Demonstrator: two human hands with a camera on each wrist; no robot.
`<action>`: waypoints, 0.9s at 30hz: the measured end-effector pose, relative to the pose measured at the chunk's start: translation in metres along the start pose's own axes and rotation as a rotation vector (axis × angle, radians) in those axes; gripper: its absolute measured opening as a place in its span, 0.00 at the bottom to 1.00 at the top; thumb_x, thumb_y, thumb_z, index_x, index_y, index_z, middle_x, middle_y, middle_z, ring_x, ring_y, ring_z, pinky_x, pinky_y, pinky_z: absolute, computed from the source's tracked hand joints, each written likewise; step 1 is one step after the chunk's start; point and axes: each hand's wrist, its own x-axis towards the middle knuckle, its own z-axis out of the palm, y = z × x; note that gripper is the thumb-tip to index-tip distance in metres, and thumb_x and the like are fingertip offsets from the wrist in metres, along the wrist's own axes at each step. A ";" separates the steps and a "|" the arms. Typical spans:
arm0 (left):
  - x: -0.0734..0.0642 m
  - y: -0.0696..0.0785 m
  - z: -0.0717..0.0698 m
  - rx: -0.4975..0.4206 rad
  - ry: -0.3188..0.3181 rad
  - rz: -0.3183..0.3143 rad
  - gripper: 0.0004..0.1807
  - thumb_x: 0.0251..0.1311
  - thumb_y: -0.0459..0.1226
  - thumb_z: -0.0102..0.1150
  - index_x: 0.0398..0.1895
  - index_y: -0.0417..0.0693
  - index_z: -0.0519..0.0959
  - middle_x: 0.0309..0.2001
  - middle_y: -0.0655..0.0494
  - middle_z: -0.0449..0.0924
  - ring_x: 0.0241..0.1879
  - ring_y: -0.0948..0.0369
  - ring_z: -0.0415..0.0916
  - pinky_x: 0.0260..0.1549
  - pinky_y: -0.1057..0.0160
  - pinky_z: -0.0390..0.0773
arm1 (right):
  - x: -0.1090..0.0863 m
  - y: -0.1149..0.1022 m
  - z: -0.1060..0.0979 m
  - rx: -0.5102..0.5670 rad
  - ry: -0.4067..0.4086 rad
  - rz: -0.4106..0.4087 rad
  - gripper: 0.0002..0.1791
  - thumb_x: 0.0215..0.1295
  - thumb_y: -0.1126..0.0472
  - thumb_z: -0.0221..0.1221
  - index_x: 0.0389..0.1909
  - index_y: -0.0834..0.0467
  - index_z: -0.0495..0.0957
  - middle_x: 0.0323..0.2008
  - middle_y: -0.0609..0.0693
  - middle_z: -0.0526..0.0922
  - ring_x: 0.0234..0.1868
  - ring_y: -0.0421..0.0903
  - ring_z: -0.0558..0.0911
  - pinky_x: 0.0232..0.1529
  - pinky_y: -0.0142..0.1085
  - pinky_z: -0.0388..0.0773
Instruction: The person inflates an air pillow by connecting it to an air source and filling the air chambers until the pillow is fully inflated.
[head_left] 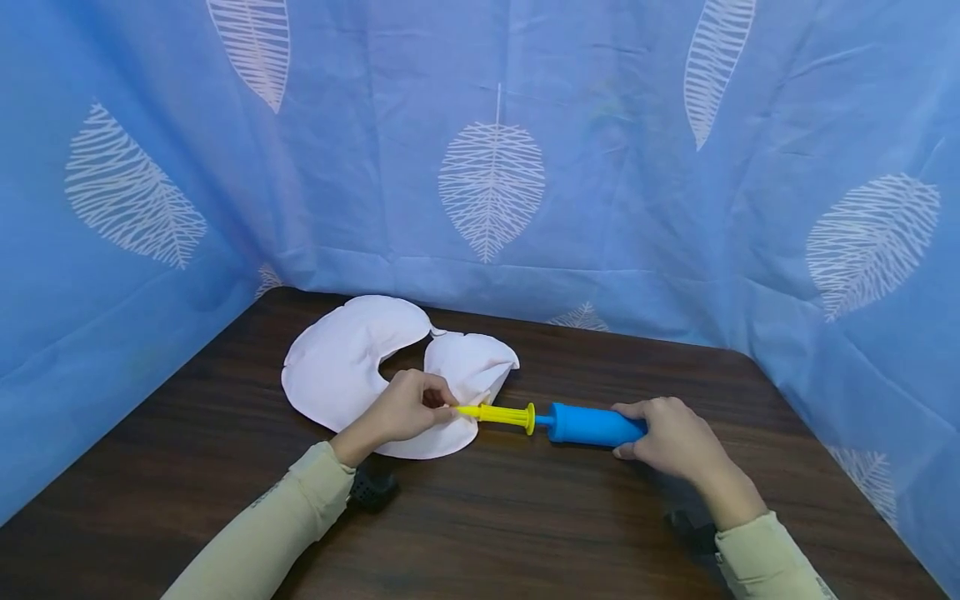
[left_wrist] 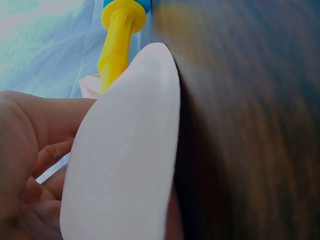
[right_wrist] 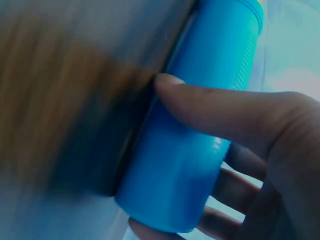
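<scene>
A pale pink inflatable neck pillow (head_left: 330, 362), partly filled and creased on its right lobe, lies on the table. At the near edge of that lobe my left hand (head_left: 408, 408) pinches the pillow where the yellow tip of a hand pump meets it. The left wrist view shows the thumb and fingers behind the pillow's edge (left_wrist: 125, 150), hiding the joint with the yellow nozzle (left_wrist: 119, 42). My right hand (head_left: 671, 437) grips the far end of the pump's blue barrel (head_left: 592, 425), thumb on the near side. A short length of blue rod shows between barrel and yellow flange.
The dark wood-grain table (head_left: 480, 533) has rounded far corners. Blue curtains (head_left: 600, 208) with white leaf prints surround it at the back and sides. Dark wrist-camera mounts (head_left: 372, 490) sit under both forearms, close over the tabletop.
</scene>
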 end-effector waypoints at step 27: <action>0.001 0.000 0.001 0.006 0.010 -0.024 0.05 0.61 0.27 0.72 0.35 0.44 0.92 0.33 0.54 0.89 0.33 0.64 0.78 0.39 0.65 0.78 | -0.006 0.033 -0.012 0.014 -0.042 0.117 0.37 0.55 0.55 0.78 0.67 0.59 0.83 0.63 0.76 0.81 0.55 0.70 0.84 0.42 0.56 0.82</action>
